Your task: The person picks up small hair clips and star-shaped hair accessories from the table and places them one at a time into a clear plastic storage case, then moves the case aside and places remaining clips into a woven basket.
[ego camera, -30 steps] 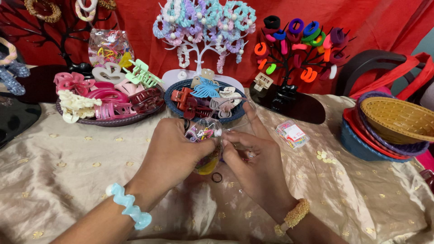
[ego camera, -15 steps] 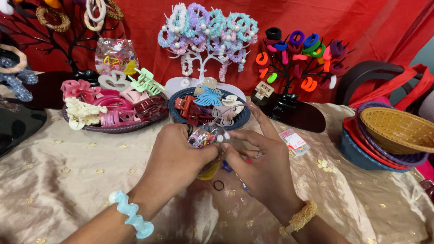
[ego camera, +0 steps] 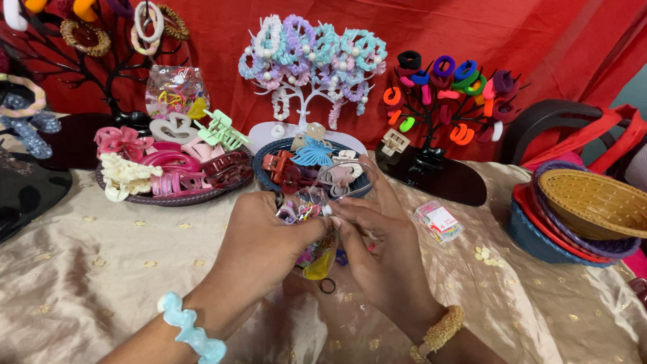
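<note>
head view only. hands meet at the middle of the counter (ego camera: 101,269), over its gold cloth. my left hand (ego camera: 259,246) is wrapped around a small clear pouch (ego camera: 311,232) packed with tiny coloured hair ties; the fingers are curled shut on its upper part, so the pouch hangs tilted with its yellow lower end just above the cloth. my right hand (ego camera: 381,253) comes in from the other side, thumb and forefinger pressed together at the pouch's mouth, pinching the film there. the grip reads as one hand steadying and the other working the opening; whether the mouth is open i cannot tell.

a small black hair tie (ego camera: 327,286) lies loose on the cloth directly under the pouch, apart from both hands. a flat packet of ties (ego camera: 439,220) lies just right of the right hand.

behind the hands, a blue basket of claw clips (ego camera: 310,162) and a purple tray of larger clips (ego camera: 168,168) sit side by side. stacked woven baskets (ego camera: 586,202) stand at the right edge, well apart.
</note>
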